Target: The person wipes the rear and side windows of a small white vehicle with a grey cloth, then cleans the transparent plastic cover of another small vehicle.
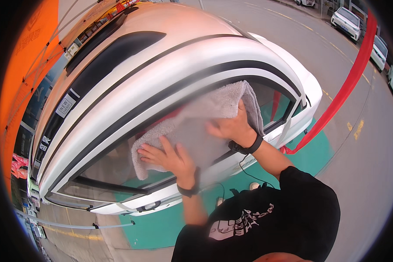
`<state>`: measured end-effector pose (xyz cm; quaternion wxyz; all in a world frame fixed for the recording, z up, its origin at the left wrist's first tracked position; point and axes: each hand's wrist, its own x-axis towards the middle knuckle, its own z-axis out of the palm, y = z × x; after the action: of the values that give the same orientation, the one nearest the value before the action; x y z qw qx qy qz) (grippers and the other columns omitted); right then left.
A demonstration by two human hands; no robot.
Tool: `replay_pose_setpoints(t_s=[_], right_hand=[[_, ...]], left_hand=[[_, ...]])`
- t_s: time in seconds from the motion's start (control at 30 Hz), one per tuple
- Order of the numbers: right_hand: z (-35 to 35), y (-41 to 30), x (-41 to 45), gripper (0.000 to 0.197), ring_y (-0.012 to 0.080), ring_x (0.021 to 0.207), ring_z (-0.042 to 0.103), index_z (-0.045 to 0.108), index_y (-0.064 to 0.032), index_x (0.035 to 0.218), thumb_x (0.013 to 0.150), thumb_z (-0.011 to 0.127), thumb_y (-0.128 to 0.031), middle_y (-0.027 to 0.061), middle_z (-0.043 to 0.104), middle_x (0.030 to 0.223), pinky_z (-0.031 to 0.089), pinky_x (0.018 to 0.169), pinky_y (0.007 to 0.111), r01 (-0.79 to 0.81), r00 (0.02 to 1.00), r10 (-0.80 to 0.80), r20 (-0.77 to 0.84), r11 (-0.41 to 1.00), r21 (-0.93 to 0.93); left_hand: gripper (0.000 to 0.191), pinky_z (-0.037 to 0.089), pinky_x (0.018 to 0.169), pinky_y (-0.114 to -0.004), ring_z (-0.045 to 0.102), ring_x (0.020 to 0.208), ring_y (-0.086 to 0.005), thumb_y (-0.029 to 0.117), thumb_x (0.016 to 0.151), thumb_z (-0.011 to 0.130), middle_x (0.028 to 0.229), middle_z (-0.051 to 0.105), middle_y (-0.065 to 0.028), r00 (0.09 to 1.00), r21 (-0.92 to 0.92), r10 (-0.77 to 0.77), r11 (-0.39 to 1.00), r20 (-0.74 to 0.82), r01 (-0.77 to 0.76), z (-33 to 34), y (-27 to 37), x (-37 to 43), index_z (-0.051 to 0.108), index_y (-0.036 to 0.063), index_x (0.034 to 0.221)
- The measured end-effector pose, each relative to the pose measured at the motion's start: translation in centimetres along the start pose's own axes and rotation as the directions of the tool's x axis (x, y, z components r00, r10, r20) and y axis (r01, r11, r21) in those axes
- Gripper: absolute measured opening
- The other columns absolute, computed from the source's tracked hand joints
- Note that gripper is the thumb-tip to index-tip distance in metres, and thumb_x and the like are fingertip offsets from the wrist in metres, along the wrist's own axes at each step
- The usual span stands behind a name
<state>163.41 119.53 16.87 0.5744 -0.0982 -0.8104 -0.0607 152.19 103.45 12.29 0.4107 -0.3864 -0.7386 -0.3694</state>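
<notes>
A grey terry towel (224, 98) is spread against the side window (113, 167) of a white car (213, 54). With fingers spread, my left hand (170, 160) presses the towel's left part to the glass. My right hand (235, 126) holds the towel farther right, where one corner folds over and hangs down. Black bands circle both wrists. A hazy blur covers the middle of the towel and part of my right hand's fingers. Below the window are the door handles (149, 207) on the white body.
A red strap (350, 85) slants down at the right. Left of the car stand an orange canopy panel (29, 49) and its metal frame. Green flooring (147, 232) lies under the car, and a dark cord (252, 173) hangs near my body. Parked cars (347, 21) line the road.
</notes>
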Motion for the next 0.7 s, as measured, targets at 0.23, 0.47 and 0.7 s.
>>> replay_pose_setpoints(t_s=[0.23, 0.47, 0.7], right_hand=[[-1.1, 8.9, -10.4, 0.035, 0.0232, 0.109, 0.055, 0.069, -0.0184, 0.099, 0.070, 0.062, -0.036, 0.0017, 0.063, 0.111, 0.037, 0.094, 0.040, -0.099, 0.980, 0.104, 0.167, 0.994, -0.038], [-1.6, 12.2, -10.2, 0.044, 0.0345, 0.110, 0.052, 0.065, -0.0089, 0.108, 0.072, 0.062, -0.033, 0.0129, 0.059, 0.115, 0.035, 0.098, 0.048, -0.133, 0.962, 0.124, 0.242, 0.991, 0.021], [-1.4, 14.5, -14.4, 0.052, 0.0456, 0.112, 0.048, 0.049, 0.0071, 0.125, 0.085, 0.054, -0.026, 0.0286, 0.052, 0.121, 0.034, 0.097, 0.051, -0.179, 0.971, 0.174, 0.167, 0.984, 0.015]], left_hand=[[0.052, -0.001, 0.104, -0.066, -0.002, 0.136, -0.0528, 0.025, 0.092, 0.047, 0.151, 0.001, -0.0272, 0.996, 0.051, 0.069, 0.996, 0.051, -0.071, 8.8, 5.2, -10.3, 0.037, 0.0106, 0.141], [0.036, 0.010, 0.104, -0.065, 0.010, 0.132, -0.0568, 0.021, 0.086, 0.055, 0.148, 0.014, -0.0297, 0.985, 0.046, 0.028, 0.998, 0.169, -0.036, 8.0, 8.8, -6.1, 0.056, 0.0098, 0.120], [0.046, 0.041, 0.092, -0.046, 0.043, 0.120, -0.0374, 0.017, 0.079, 0.057, 0.131, 0.047, -0.0154, 0.983, -0.032, -0.037, 0.999, 0.178, 0.043, 7.1, 13.1, -4.7, 0.057, 0.0255, 0.124]])
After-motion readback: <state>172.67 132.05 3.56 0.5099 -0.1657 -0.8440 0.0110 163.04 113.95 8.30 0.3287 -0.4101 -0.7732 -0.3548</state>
